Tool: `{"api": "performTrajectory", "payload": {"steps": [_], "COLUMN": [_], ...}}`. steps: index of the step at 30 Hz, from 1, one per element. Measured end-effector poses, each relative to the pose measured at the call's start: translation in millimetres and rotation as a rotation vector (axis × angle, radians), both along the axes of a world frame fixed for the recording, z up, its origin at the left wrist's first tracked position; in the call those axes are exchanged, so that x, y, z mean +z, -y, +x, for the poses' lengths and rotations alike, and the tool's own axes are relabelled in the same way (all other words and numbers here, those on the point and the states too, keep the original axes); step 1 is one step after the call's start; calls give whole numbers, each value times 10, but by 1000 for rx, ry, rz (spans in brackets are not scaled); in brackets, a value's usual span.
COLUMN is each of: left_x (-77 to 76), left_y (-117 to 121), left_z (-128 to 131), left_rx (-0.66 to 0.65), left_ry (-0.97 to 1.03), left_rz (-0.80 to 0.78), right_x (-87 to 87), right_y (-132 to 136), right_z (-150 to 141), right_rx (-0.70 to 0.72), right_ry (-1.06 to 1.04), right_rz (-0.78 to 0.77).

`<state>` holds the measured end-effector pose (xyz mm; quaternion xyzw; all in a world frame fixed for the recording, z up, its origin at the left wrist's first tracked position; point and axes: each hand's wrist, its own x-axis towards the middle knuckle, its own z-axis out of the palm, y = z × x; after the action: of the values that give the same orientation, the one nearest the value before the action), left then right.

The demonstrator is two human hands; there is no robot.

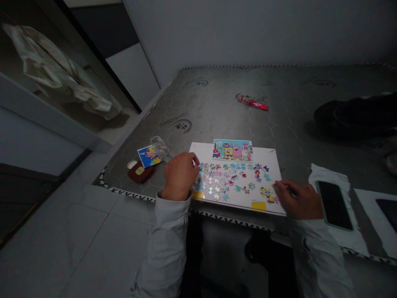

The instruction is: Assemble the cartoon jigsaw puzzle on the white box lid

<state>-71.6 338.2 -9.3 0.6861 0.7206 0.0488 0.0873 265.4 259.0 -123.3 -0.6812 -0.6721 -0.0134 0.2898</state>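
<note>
A white board (273,159) lies on the grey mattress, with several loose jigsaw puzzle pieces (217,181) spread over it. A colourful cartoon picture card (232,150) lies along the board's far edge. My left hand (181,176) is over the board's left edge beside the pieces, fingers curled in; whatever they hold is hidden. At the right edge, my right hand (299,199) has its fingers bent together, and I cannot make out anything in them. Close to its fingertips sits a small joined yellow cluster of puzzle pieces (268,194).
Left of the board are a brown case (141,172), a blue picture card (150,155) and a clear plastic item (159,145). A red packet (252,102) lies farther back on the mattress (214,114). On the right, a phone (334,205) rests on white paper (322,171).
</note>
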Motion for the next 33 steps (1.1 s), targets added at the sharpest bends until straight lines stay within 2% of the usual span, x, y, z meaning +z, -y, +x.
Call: {"api": "performTrajectory", "payload": {"steps": [6, 9, 15, 19, 33], "left_x": [-71, -139, -347, -452, -489], "left_y": [-55, -77, -79, -79, -102], "left_z": [134, 259, 545, 651, 732], "left_rx": [23, -36, -196, -229, -183], "left_ry": [36, 83, 115, 113, 67], "left_rz": [76, 100, 48, 55, 54], "right_x": [-3, -6, 15, 14, 62], "right_y": [2, -1, -8, -8, 18], "right_z": [16, 37, 46, 37, 33], "right_rx": [22, 20, 36, 11, -18], "right_ry": [3, 19, 31, 9, -40], "right_rz": [8, 6, -7, -22, -19]}}
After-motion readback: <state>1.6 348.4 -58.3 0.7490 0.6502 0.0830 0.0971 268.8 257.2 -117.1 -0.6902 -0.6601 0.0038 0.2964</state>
